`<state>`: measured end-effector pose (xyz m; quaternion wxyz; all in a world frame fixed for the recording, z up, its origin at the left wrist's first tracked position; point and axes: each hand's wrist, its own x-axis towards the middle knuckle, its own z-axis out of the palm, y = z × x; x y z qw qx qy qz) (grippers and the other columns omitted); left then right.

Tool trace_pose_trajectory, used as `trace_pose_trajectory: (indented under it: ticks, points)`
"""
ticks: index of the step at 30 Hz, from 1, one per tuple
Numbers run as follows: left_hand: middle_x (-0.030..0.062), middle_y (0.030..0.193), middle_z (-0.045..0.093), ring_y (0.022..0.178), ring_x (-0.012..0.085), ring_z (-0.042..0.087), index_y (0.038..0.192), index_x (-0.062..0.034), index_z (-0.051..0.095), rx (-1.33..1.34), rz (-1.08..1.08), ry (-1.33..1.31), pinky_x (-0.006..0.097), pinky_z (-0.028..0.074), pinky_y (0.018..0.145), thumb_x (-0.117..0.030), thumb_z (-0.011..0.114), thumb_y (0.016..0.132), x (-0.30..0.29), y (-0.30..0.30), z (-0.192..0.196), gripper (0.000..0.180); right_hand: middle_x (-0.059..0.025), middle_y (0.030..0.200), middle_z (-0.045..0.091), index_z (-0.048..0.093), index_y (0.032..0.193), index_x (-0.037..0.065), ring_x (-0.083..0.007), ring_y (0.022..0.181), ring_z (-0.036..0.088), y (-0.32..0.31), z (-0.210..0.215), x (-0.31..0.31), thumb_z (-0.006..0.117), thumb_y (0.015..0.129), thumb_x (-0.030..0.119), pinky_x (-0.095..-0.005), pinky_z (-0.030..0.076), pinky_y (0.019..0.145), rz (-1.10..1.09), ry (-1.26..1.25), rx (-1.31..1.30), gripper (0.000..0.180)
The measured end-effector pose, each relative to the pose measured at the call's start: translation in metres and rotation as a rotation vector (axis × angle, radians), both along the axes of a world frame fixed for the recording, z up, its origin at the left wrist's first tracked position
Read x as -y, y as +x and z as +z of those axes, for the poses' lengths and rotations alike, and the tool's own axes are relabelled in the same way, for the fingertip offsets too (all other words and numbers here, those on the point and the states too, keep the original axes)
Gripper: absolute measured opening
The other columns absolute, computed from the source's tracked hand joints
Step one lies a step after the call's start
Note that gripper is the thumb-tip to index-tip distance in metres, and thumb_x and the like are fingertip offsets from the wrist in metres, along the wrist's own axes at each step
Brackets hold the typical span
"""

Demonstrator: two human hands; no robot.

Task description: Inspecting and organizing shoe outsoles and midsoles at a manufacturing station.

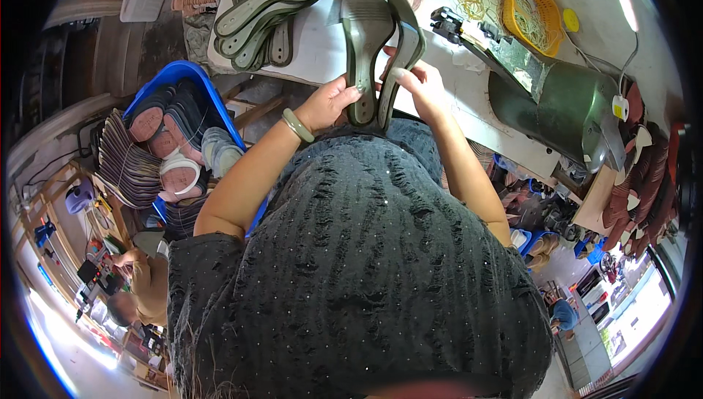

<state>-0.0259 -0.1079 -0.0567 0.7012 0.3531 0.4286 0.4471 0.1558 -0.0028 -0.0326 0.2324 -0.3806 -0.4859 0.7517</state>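
Two grey-green shoe soles with dark rims are held up side by side over the near edge of the white table [311, 54]. My left hand [327, 104], with a pale bangle on its wrist, is closed on the heel part of the left shoe sole [366, 29], whose patterned face shows. Around the narrow part of the right shoe sole [407, 36], my right hand [423, 85] is closed, thumb in front. This one is turned more edge-on. Their heel ends lie close together near my body. Some of my right fingers are hidden behind it.
More grey-green soles [256, 21] are piled at the table's left. A yellow basket [510, 14] with elastic bands stands at the far right, near a dark green machine [549, 109]. Bundled insoles fill a blue bin [225, 109] at left. A co-worker [150, 289] sits at lower left.
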Motion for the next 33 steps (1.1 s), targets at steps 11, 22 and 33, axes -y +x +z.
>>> trace_pose_trajectory:
  ticks: [11, 22, 33]
  points:
    - [0.0222, 0.098, 0.059, 0.094, 0.0338, 0.059, 0.099, 0.0039, 0.053, -1.502, -0.062, 0.143, 0.039, 0.048, 0.081, -0.036, 0.058, 0.086, -0.053, 0.012, -0.037, 0.042, -0.0174, 0.093, 0.063, 0.046, 0.112, -0.005, -0.0239, 0.078, 0.064, 0.003, 0.047, 0.0, 0.062, 0.079, -0.007, -0.0353, 0.054, 0.073, -0.158, 0.209, -0.248, 0.037]
    - [0.0126, 0.098, 0.064, 0.054, 0.0178, 0.059, 0.12, -0.004, 0.052, 0.458, 0.036, -0.043, 0.025, 0.048, 0.042, -0.049, 0.034, 0.096, -0.085, 0.016, 0.1, 0.054, -0.0131, 0.092, 0.059, 0.036, 0.121, 0.002, -0.0192, 0.075, 0.06, -0.002, 0.065, 0.019, 0.049, 0.091, 0.002, -0.0334, 0.052, 0.072, -0.013, 0.115, -0.462, 0.033]
    - [0.006, 0.1, 0.058, 0.084, 0.0132, 0.059, 0.105, 0.002, 0.057, -0.289, 0.32, 0.298, 0.031, 0.049, 0.082, -0.034, 0.044, 0.098, -0.074, 0.036, 0.122, 0.039, -0.008, 0.07, 0.066, 0.057, 0.098, 0.002, -0.0235, 0.063, 0.064, 0.018, 0.074, 0.001, 0.068, 0.082, 0.015, -0.0325, 0.05, 0.064, 0.079, 0.622, 0.244, 0.024]
